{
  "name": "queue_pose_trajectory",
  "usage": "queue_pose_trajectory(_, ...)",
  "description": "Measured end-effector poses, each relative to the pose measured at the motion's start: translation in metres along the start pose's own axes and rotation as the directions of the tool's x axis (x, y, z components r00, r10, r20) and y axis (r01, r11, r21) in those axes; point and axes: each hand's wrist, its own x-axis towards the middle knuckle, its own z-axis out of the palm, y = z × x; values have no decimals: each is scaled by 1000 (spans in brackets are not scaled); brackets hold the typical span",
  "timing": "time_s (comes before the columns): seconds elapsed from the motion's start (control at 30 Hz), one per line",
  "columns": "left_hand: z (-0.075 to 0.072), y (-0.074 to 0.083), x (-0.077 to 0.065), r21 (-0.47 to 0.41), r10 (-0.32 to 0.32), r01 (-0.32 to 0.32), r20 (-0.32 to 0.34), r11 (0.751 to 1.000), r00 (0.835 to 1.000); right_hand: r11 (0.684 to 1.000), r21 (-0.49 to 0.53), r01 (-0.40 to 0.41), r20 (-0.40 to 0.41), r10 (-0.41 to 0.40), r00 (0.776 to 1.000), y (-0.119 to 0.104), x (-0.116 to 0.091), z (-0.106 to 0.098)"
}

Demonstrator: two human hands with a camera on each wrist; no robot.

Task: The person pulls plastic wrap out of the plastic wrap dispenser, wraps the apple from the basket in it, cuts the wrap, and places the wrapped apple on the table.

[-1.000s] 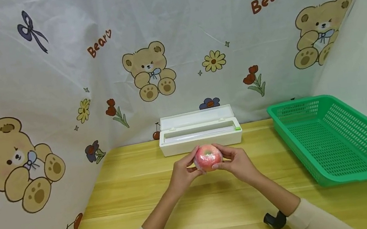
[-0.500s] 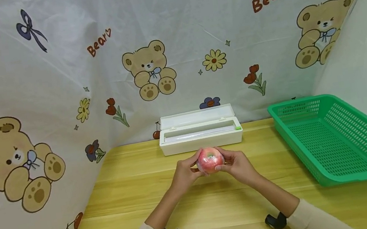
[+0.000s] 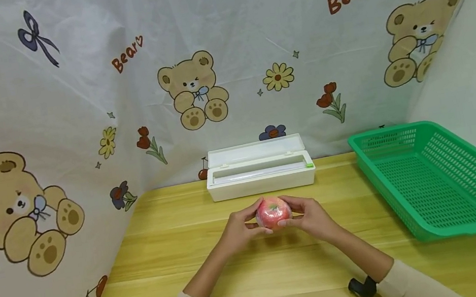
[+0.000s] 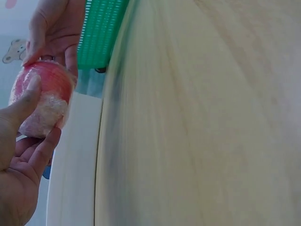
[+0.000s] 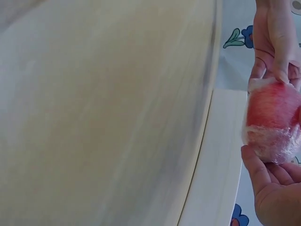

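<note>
A red apple (image 3: 273,213) in clear plastic wrap is held between both hands over the middle of the table. My left hand (image 3: 237,230) grips its left side, thumb toward me and fingers at the back. On the other side my right hand (image 3: 314,218) holds it the same way. In the left wrist view the apple (image 4: 44,96) shows bunched, wrinkled film at its lower part. The right wrist view shows the wrapped apple (image 5: 273,120) pinched at both ends by fingers and thumbs.
Behind the hands stands a white box (image 3: 262,184) with its lid up and a roll of film inside. A green plastic basket (image 3: 415,224) sits at the right of the wooden table (image 3: 181,259). A bear-printed cloth (image 3: 221,33) hangs behind.
The apple and both hands have come slightly lower and nearer to me. My left thumb has shifted a little along the apple's front. The box and basket have stayed in place.
</note>
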Motion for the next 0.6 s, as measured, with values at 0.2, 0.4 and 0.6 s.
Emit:
queue_pose_trajectory(0.2, 1, 0, -2, -6, -78, 78, -23, 997, 997, 997, -80, -6, 26, 8, 1000, -1, 0, -3)
queue_pose_trajectory(0.4, 4, -1, -2, 59, -125, 124, 1, 990, 992, 988, -151, -32, 36, 38, 999, 0, -1, -4)
queue_pose_trajectory(0.6, 10, -5, -5, 24, -178, 178, 21, 984, 984, 985, -167, -49, 69, 61, 996, 4, -1, -5)
